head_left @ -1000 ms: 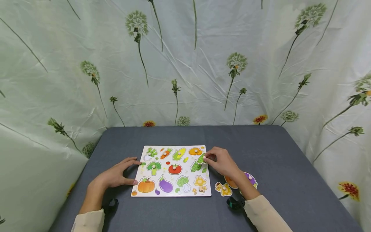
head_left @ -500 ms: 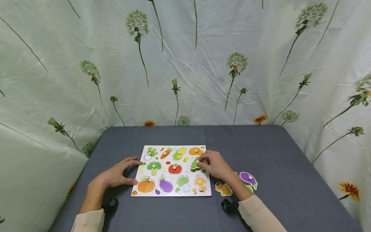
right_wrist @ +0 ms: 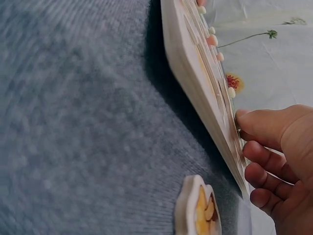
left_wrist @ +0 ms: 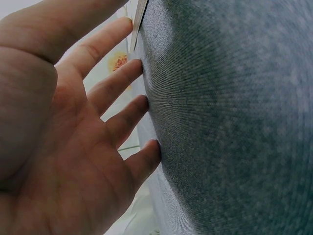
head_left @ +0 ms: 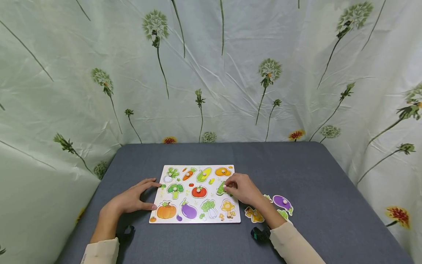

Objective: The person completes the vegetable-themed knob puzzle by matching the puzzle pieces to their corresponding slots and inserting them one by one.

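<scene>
1. Closest in head view: cream sleeves (head_left: 101, 252), one per arm; black wrist device (head_left: 260, 234) at the right cuff.
2. Loose pieces on table, right of board: mushroom piece (head_left: 254, 215) nearest, eggplant piece (head_left: 282, 202) farther right with knob up, leafy green piece (head_left: 283, 214) partly behind forearm. Another piece edge shows beyond the forearm, mostly covered; can't ID.
3. Left hand (head_left: 133, 198): fingers spread, thumb and index tips touching left edge of puzzle board (head_left: 212, 192). Left wrist view agrees on the spread.
4. Board's front row, flat pictures: pumpkin (head_left: 166, 211), eggplant picture (head_left: 189, 211), bok choy (head_left: 208, 208), mushroom picture (head_left: 228, 206).
5. Right hand (head_left: 244, 189): thumb and index pinching knob of green vegetable piece (head_left: 220, 188); other fingers curled in. Piece is over its spot, right end of middle row. Can't tell if fully seated.
6. Same row, knobbed: broccoli (head_left: 175, 190), tomato (head_left: 199, 192).
7. Back row, knobbed: white radish (head_left: 170, 175), carrot (head_left: 189, 175), corn (head_left: 203, 175), potato (head_left: 222, 172).
8. Gray cloth-covered table (head_left: 277, 161) runs back to a pale dandelion-print curtain (head_left: 230, 121).
</scene>
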A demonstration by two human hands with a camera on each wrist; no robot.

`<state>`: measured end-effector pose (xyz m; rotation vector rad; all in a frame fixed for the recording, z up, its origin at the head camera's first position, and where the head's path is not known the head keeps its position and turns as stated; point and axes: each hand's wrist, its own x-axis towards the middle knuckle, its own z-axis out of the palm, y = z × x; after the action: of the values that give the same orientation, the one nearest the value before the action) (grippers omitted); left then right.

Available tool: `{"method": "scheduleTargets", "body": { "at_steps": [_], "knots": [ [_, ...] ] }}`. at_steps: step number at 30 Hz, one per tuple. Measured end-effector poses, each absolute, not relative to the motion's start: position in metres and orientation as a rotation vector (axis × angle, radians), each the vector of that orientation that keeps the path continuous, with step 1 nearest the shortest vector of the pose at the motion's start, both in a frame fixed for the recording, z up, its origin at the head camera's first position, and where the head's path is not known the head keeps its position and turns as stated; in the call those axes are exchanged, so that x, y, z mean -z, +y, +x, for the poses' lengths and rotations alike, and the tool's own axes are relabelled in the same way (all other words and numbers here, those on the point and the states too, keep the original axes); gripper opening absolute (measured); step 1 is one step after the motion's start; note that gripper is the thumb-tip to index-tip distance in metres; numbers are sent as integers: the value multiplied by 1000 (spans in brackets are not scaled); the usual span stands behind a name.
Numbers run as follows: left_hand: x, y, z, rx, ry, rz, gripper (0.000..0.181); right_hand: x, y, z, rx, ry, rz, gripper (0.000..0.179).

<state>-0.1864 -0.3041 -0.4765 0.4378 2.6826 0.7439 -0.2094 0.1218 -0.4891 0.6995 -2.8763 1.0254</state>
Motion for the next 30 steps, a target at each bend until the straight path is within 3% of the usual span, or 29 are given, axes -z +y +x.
{"method": "scheduleTargets", "body": {
  "at_steps": [30],
  "knots": [
    [476,-304,-185,-739,2682,417,83,494,120,-208,-1014,-2878,678,11]
  ]
}}
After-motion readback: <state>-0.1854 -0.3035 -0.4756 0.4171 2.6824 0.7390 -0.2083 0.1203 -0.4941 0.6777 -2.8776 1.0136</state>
